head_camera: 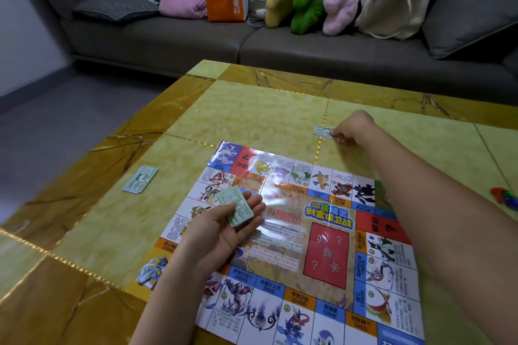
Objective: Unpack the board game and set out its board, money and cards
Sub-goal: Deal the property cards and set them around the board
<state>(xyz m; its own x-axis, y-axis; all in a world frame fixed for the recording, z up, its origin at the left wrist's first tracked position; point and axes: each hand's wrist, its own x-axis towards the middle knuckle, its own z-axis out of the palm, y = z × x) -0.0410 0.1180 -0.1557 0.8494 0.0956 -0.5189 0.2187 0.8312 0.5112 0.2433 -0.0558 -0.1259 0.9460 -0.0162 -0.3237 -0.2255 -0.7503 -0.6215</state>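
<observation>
1. Both grips hold paper money. The right hand (351,127), reaching past the board's far edge, pinches a single green note (322,131) by its right end between the thumb and curled fingertips. The left hand (224,230) lies palm up over the board's left part, with a fan of green notes (238,209) across nearly straight fingers and the thumb laid on top.
2. Behind everything is a grey sofa (168,36) with smooth upholstery and soft plush toys (308,0) in yellow, green and pink.
3. The bench (252,115) is broad and glossy with a stone look. It has pale yellow-green slabs in the middle, a mottled amber-brown border and thin glinting gold seams.
4. The game board (322,246) is a thin, shiny printed sheet lying flat on the bench. Picture squares run round its rim and a red rectangle sits near its centre. Its title reads from the wearer's side, slightly skewed, and glare streaks its middle.
5. In the fan of green notes, the long sides of the thin slips run away from the wearer. Their free ends spread toward the far left.
6. A small stack of notes (140,180) lies flat on the bench left of the board and apart from it. Its long axis runs from near left to far right.
7. The single green note has its long axis running left to right, with the free end pointing left. Whether it touches the bench cannot be told.
</observation>
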